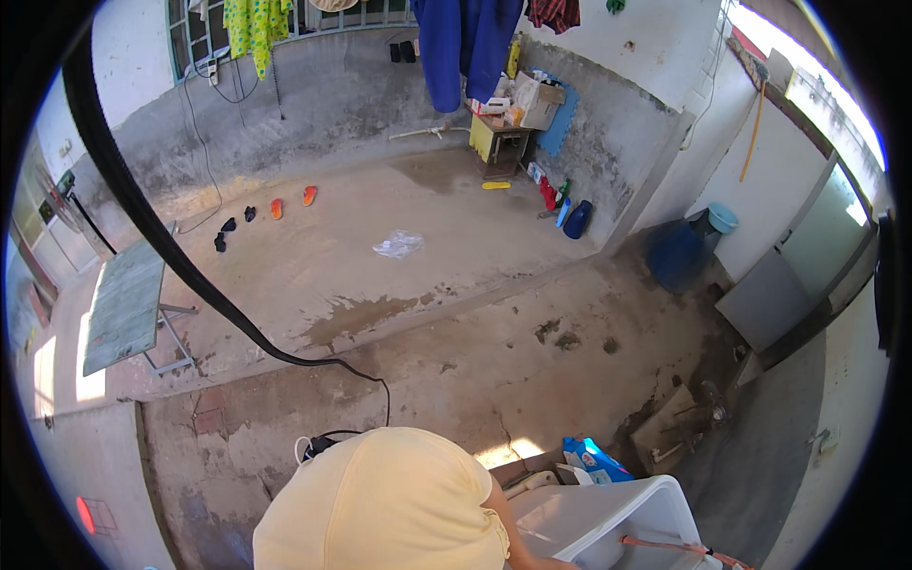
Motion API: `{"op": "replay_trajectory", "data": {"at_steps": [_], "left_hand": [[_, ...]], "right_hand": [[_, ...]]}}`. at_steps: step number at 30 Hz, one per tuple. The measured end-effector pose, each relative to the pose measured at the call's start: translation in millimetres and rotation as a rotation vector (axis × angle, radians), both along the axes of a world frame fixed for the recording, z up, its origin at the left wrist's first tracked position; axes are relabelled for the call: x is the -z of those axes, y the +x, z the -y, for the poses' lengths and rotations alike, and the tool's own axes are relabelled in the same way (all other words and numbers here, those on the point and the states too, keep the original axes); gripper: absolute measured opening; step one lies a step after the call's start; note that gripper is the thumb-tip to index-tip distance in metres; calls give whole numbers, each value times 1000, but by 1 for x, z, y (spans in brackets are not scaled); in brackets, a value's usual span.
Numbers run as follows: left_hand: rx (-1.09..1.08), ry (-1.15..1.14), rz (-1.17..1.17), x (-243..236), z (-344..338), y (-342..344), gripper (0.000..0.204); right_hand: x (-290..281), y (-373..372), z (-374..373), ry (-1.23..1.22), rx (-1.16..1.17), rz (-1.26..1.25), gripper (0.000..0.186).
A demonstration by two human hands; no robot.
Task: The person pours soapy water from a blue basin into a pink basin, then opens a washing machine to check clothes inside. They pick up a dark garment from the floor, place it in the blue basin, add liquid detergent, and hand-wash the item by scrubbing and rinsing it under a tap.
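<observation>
Neither of my hands can be made out in the head view. A pale yellow garment [389, 503] with a ruffled short sleeve fills the lower middle. From its right side a bare arm [510, 532] runs down to the lower edge, beside a white plastic tub [655, 494]. The hand at its end is cut off, and I cannot tell for certain whose arm it is. An orange-red tube or rod [665, 545] crosses the tub's opening. A blue plastic package [596, 460] lies behind the tub.
A green-topped folding table [128, 304] stands left. Orange slippers [276, 208] and a clear plastic bag [399, 244] lie on the raised concrete floor, above a step edge. A cluttered cabinet [499, 147] is at the back wall, a blue barrel [679, 255] at right. A black strap [180, 256] crosses the view.
</observation>
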State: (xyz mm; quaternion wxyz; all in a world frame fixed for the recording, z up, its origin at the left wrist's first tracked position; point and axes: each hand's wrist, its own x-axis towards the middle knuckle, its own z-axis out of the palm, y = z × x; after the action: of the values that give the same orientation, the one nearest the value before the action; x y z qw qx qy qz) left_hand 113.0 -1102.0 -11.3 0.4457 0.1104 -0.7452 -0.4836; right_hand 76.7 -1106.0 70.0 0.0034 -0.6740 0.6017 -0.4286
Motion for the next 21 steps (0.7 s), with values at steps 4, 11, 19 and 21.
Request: {"op": "replay_trajectory", "data": {"at_steps": [4,11,19,21], "left_hand": [[-158,280,247,26,-3,134,13],[-926,576,514,90,-77,465,13],[-1217,921,1230,23,-234,667,29],[-1212,887,1114,20,-262,683,32]], "right_hand": [[-9,71,31,37,-225,30,58],[1,232,25,140,-543,28,58],[30,383,-19,366,-758,-84,57],[34,401,-23,412,-769,-126,57]]}}
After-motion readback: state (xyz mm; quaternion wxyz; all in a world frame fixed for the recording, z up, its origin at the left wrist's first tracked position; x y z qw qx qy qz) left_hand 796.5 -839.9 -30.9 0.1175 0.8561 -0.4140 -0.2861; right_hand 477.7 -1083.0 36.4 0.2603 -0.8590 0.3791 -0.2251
